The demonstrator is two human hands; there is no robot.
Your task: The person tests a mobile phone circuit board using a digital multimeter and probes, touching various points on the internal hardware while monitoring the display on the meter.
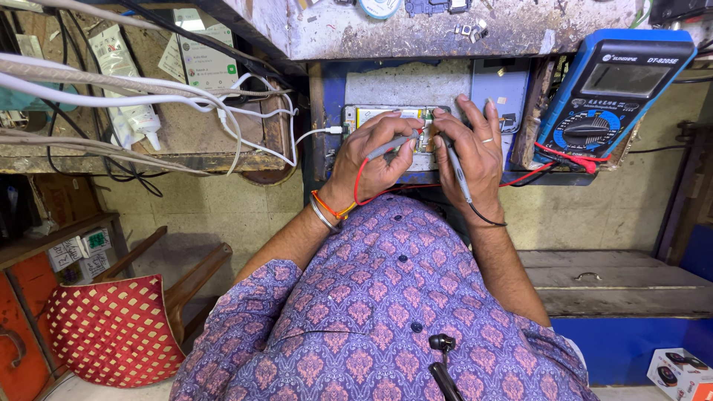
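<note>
Probes meet over the opened phone [394,126] at centre frame: our left hand [371,160] pinches the red-wired probe [392,145], our right hand [475,152] the black one [457,167]. Both sets of fingers are closed tight around them. At upper right we see a blue multimeter [613,85]; white cables [148,89] trail upper left.

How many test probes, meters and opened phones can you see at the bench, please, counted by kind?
Test probes: 2, the red-wired probe in the left hand and the black-wired probe in the right hand
Meters: 1, the blue meter
Opened phones: 1, the opened phone under the probe tips
Total: 4
</note>
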